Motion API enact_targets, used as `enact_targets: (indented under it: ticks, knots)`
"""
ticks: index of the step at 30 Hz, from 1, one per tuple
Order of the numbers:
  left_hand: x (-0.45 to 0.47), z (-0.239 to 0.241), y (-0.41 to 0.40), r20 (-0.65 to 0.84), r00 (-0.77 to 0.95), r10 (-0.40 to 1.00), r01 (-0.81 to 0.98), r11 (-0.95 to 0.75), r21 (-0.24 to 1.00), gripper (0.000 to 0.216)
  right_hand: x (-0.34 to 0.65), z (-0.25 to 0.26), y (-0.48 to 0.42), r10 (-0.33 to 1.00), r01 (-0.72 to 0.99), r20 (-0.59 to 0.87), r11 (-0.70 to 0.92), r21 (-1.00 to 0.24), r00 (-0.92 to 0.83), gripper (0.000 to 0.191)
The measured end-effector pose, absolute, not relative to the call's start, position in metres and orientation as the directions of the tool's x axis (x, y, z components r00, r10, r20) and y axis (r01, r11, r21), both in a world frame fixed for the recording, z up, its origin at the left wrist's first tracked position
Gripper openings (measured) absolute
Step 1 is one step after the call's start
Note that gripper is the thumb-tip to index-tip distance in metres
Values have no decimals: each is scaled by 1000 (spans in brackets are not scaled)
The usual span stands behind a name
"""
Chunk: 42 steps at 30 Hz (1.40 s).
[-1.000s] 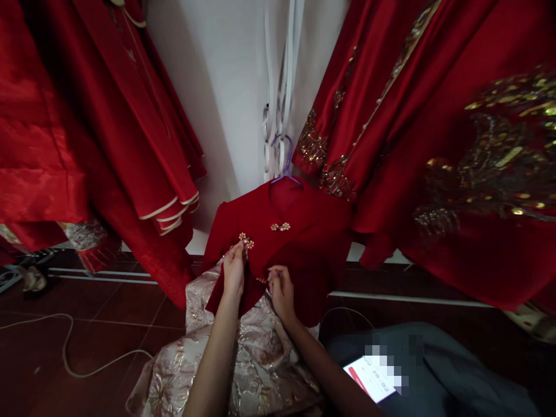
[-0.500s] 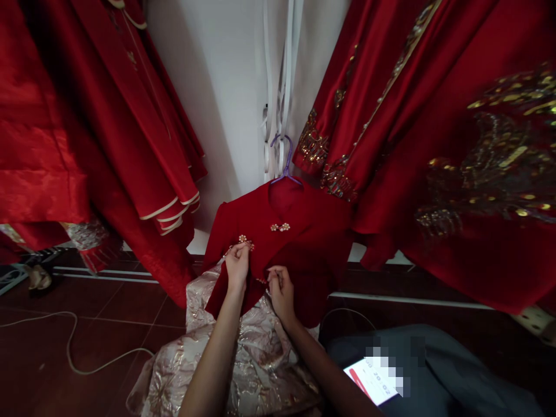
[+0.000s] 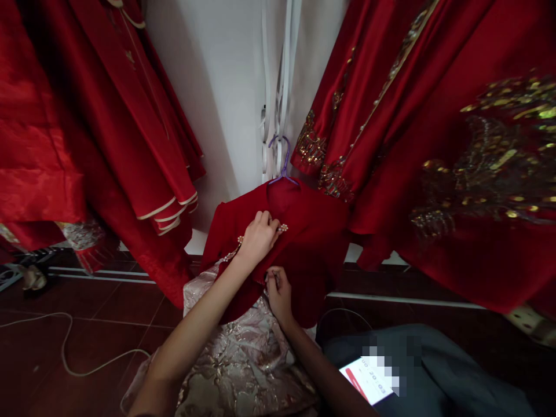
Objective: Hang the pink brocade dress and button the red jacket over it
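Observation:
A red jacket point(image 3: 310, 243) hangs from a purple hanger point(image 3: 287, 156), its hem lying over pale gold brocade cloth point(image 3: 249, 365). My left hand point(image 3: 259, 236) is across the upper chest, fingers closed at the pearly flower clasp point(image 3: 284, 228) below the neckline; its fingertips are partly hidden. Lower down, my right hand point(image 3: 279, 294) pinches the jacket's front edge, with thumb and forefinger together. Another beaded trim point(image 3: 231, 253) shows at the left front, partly behind my left wrist.
Red garments with cream piping point(image 3: 130, 150) hang on the left, and sequinned red garments point(image 3: 377, 156) on the right. A lit phone point(image 3: 369, 382) rests on dark grey cloth point(image 3: 456, 359). A pale cable point(image 3: 67, 341) curls over the tiled floor, and a white rail point(image 3: 403, 301) runs low at right.
My left hand has moved up and right, from the left front's flower trim to the clasp below the neckline. My right hand stays at the jacket's front edge.

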<state>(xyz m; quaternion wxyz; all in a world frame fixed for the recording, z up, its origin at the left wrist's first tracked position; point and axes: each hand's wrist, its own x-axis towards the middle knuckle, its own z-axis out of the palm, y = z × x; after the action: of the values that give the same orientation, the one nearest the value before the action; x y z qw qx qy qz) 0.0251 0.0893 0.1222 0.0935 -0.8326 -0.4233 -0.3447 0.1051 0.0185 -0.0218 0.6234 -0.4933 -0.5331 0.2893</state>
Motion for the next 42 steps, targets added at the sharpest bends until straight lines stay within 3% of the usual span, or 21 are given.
enact_targets:
  ticks: [3, 9, 15, 18, 20, 23, 26, 29, 33, 37, 42]
  knots:
    - [24, 128, 94, 659, 464, 592, 758, -650, 50, 12, 105, -22, 20, 890, 162, 375, 343, -925, 260, 14]
    - [19, 140, 90, 650, 558, 516, 620, -780, 86, 11, 103, -23, 13, 867, 132, 372, 347, -928, 333, 18]
    - [13, 142, 85, 673, 485, 559, 602, -771, 207, 15, 117, 37, 21, 612, 176, 513, 525, -833, 602, 18]
    - [6, 140, 85, 727, 371, 578, 607, -743, 281, 14, 121, 87, 46, 671, 26, 561, 630, -776, 484, 24]
    - [1, 138, 87, 760, 274, 590, 670, -684, 290, 18, 119, 114, 64, 796, -53, 519, 560, -827, 312, 40]
    - [-7, 137, 90, 733, 175, 657, 854, -472, 219, 37, 114, 130, 84, 872, 134, 356, 330, -934, 335, 73]
    - [-17, 143, 93, 678, 68, 732, 970, -208, 128, 50, 123, 126, 97, 810, 430, 344, 127, -894, 476, 96]
    - [-30, 154, 102, 635, -29, 772, 992, -55, 113, 53, 151, 121, 106, 752, 637, 412, -14, -770, 515, 90]
    - [-59, 168, 122, 512, -77, 856, 988, -4, 154, 38, 206, 128, 114, 875, 766, 271, -158, -623, 400, 73]
    - [-91, 178, 138, 428, -74, 901, 970, -34, 240, 29, 249, 148, 110, 928, 886, 276, -103, -453, 249, 63]
    - [-111, 174, 141, 274, -19, 961, 896, -105, 431, 30, 266, 168, 94, 886, 910, 464, 189, -370, 5, 46]
